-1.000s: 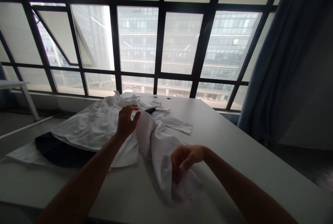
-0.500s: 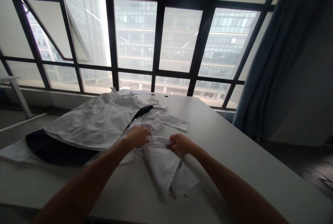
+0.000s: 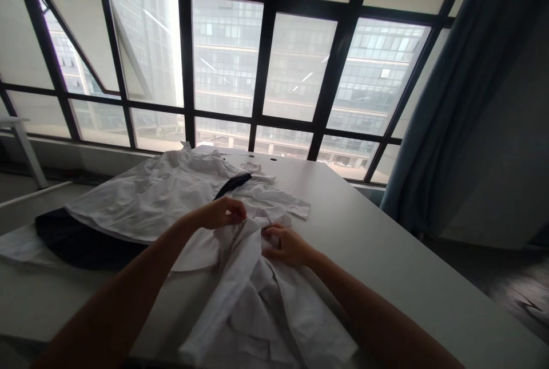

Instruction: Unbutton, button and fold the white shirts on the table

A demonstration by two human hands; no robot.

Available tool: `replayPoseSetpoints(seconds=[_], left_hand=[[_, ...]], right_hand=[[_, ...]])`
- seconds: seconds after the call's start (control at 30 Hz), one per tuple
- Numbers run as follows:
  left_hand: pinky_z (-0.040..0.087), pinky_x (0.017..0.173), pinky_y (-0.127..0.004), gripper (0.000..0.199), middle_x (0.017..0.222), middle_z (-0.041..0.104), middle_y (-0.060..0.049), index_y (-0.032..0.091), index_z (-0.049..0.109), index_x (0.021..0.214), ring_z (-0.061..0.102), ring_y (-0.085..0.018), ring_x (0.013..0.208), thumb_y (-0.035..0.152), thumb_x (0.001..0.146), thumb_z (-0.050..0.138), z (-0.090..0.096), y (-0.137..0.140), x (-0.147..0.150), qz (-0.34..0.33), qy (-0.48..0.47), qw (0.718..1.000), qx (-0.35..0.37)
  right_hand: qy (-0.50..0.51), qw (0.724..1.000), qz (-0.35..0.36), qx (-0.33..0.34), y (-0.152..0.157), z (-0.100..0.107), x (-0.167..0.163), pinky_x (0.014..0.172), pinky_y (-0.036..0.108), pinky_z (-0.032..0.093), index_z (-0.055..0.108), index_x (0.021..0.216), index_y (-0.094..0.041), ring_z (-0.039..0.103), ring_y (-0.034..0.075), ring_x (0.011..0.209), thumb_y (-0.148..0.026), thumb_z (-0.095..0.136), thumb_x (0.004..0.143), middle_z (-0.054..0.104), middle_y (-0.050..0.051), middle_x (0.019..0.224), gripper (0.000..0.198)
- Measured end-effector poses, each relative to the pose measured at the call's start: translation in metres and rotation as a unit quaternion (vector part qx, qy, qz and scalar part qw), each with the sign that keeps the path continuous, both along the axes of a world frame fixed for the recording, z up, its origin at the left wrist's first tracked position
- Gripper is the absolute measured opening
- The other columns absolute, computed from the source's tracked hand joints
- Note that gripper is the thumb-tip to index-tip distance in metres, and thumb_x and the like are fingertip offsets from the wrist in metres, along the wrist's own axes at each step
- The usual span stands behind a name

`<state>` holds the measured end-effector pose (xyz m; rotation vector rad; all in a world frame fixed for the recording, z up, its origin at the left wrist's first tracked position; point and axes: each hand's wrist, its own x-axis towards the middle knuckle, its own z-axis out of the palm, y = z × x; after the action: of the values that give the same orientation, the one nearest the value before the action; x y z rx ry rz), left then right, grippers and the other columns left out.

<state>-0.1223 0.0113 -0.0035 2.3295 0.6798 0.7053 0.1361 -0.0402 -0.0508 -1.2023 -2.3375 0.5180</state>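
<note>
A white shirt (image 3: 253,306) hangs in loose folds toward me over the near part of the white table (image 3: 377,254). My left hand (image 3: 223,213) pinches the cloth at its upper left, around the collar. On the other side, my right hand (image 3: 285,245) has its fingers closed on the upper right of the same shirt, a short way from my left. My fingertips are partly hidden by the folds. Left of my hands lies a spread pile of white garments (image 3: 150,197), with a dark garment (image 3: 81,240) showing beneath and a dark strip (image 3: 233,185) across it.
White sleeves (image 3: 285,200) lie beyond my hands on the table. Large black-framed windows (image 3: 300,66) stand behind it, one pane tilted open at the left. A blue-grey curtain (image 3: 424,123) hangs at the right. A white frame leg (image 3: 30,151) stands at the far left.
The bundled white shirt has been lifted and opened out, so its folds now hang wider toward me. My left hand has risen slightly; my right has moved a little left.
</note>
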Motion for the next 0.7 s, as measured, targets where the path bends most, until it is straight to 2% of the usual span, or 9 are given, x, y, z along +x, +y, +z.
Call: replayPoseSetpoints(seconds=[0.07,0.13,0.2,0.27,0.37,0.47,0.53,0.63,0.7], left_hand=[[0.049,0.068,-0.025,0.025,0.081,0.068,-0.006,0.014,0.071,0.092,0.060,-0.016,0.074,0.032,0.075,0.068,0.012,0.001,-0.019,-0.009,0.003,0.998,-0.061],[0.049,0.065,-0.024,0.033,0.082,0.069,-0.006,0.014,0.073,0.098,0.060,-0.016,0.073,0.032,0.071,0.072,0.022,0.002,-0.038,0.002,-0.002,0.993,-0.121],[0.050,0.066,-0.025,0.031,0.081,0.070,-0.006,0.014,0.075,0.092,0.061,-0.017,0.073,0.030,0.066,0.074,0.026,0.005,-0.056,0.015,-0.001,0.984,-0.176],[0.051,0.068,-0.027,0.024,0.079,0.071,-0.007,0.015,0.076,0.082,0.063,-0.019,0.074,0.028,0.062,0.076,0.021,0.010,-0.075,0.017,0.022,0.972,-0.234],[0.051,0.066,-0.028,0.017,0.071,0.071,-0.005,0.017,0.074,0.070,0.063,-0.020,0.069,0.028,0.056,0.075,0.000,0.017,-0.097,0.051,0.060,0.957,-0.278],[0.045,0.055,-0.026,0.019,0.060,0.067,-0.004,0.019,0.072,0.063,0.058,-0.017,0.056,0.037,0.058,0.070,-0.020,0.019,-0.104,0.156,0.087,0.957,-0.227],[0.040,0.050,-0.024,0.028,0.054,0.064,-0.003,0.020,0.073,0.064,0.052,-0.015,0.048,0.046,0.063,0.066,-0.023,0.018,-0.095,0.194,0.143,0.953,-0.184],[0.039,0.052,-0.025,0.045,0.057,0.065,-0.005,0.019,0.073,0.066,0.055,-0.017,0.051,0.060,0.073,0.058,-0.013,0.012,-0.058,0.214,0.258,0.936,-0.105],[0.044,0.060,-0.027,0.049,0.074,0.072,-0.009,0.019,0.075,0.080,0.064,-0.023,0.068,0.064,0.075,0.057,-0.008,0.005,-0.023,0.260,0.294,0.920,-0.004]], right_hand=[[-0.054,0.998,-0.001,0.045,-0.005,-0.007,-0.014,0.076,0.031,0.048,0.067,0.114,-0.020,0.063,0.022,0.089,-0.039,0.069,0.079,0.067,0.010,0.113,0.039],[-0.090,0.994,0.001,0.059,-0.009,-0.007,-0.024,0.070,0.028,0.044,0.071,0.098,-0.019,0.062,0.019,0.080,-0.027,0.061,0.084,0.070,0.007,0.096,0.019],[-0.116,0.991,-0.013,0.059,-0.009,0.000,-0.025,0.065,0.026,0.040,0.071,0.082,-0.018,0.060,0.018,0.071,-0.018,0.058,0.081,0.069,0.005,0.082,0.013],[-0.124,0.991,-0.036,0.044,-0.004,0.008,-0.012,0.061,0.025,0.038,0.070,0.076,-0.019,0.057,0.017,0.068,-0.015,0.058,0.075,0.068,0.003,0.075,0.013],[-0.081,0.996,-0.045,-0.015,0.010,0.021,0.029,0.059,0.023,0.037,0.069,0.075,-0.018,0.054,0.014,0.064,-0.017,0.055,0.075,0.065,0.001,0.069,0.014],[-0.114,0.988,-0.073,-0.068,0.020,0.029,0.072,0.055,0.023,0.036,0.067,0.069,-0.017,0.050,0.012,0.057,-0.021,0.058,0.075,0.063,0.000,0.065,0.012],[-0.162,0.977,-0.116,-0.075,0.022,0.032,0.086,0.052,0.023,0.035,0.066,0.064,-0.017,0.050,0.012,0.055,-0.021,0.062,0.074,0.063,0.002,0.064,0.012],[-0.110,0.985,-0.133,-0.016,0.018,0.031,0.076,0.054,0.024,0.039,0.069,0.073,-0.017,0.054,0.014,0.057,-0.030,0.060,0.082,0.067,0.004,0.070,0.018],[-0.034,0.993,-0.105,0.037,0.009,0.030,0.051,0.056,0.025,0.043,0.070,0.084,-0.016,0.057,0.014,0.061,-0.040,0.056,0.088,0.069,0.007,0.079,0.028]])
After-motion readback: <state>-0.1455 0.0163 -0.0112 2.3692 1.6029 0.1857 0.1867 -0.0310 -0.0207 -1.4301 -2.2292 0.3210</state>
